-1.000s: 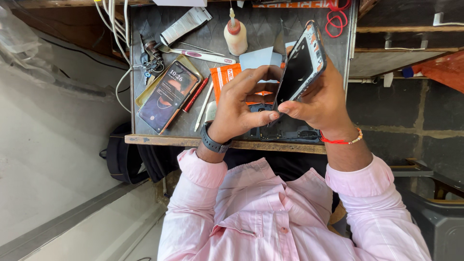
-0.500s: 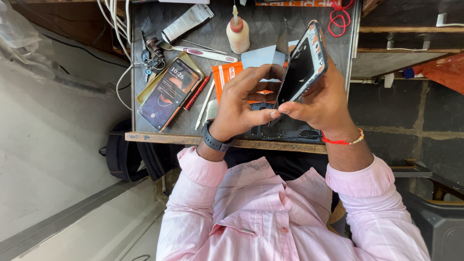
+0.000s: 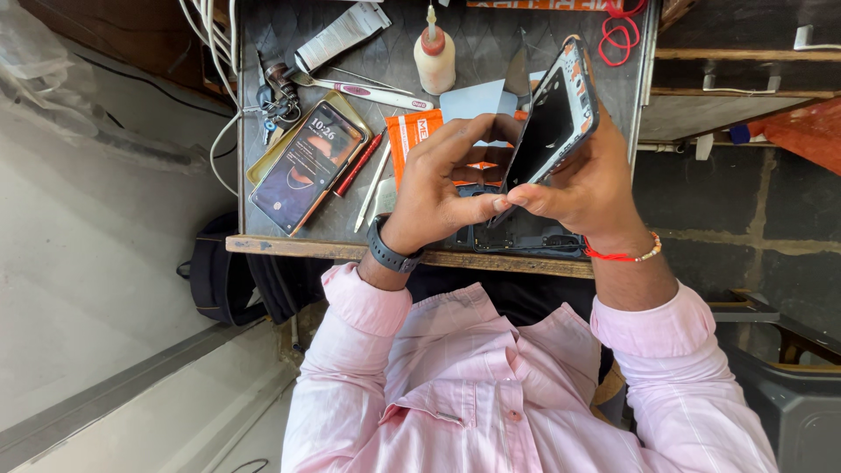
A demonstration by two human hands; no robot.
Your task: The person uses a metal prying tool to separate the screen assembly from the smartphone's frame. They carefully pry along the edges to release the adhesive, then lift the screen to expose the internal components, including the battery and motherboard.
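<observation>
Above the front edge of the small dark worktable [image 3: 280, 223], both hands meet around a black opened smartphone body with its inner frame showing [image 3: 554, 123], tilted up on its long edge. Right hand [image 3: 589, 184] cradles it from behind, fingers curled around the back and thumb pressed near the lower corner. Left hand [image 3: 447, 180], wearing a black wrist band [image 3: 390, 252], has its fingers bent, fingertips gripping the phone's near edge beside the right thumb. Beneath the hands lies a dark flat part [image 3: 526, 238], possibly a back cover; the view is too blocked to be sure. Further left, a shallow brass-coloured tray [image 3: 263, 166] holds a lit smartphone with a dark screen [image 3: 307, 165]. Beside it lie a red pen [image 3: 359, 164] and a white stick tool [image 3: 374, 186]. A small cream bottle with a red nozzle [image 3: 434, 54] stands upright near the far edge.
</observation>
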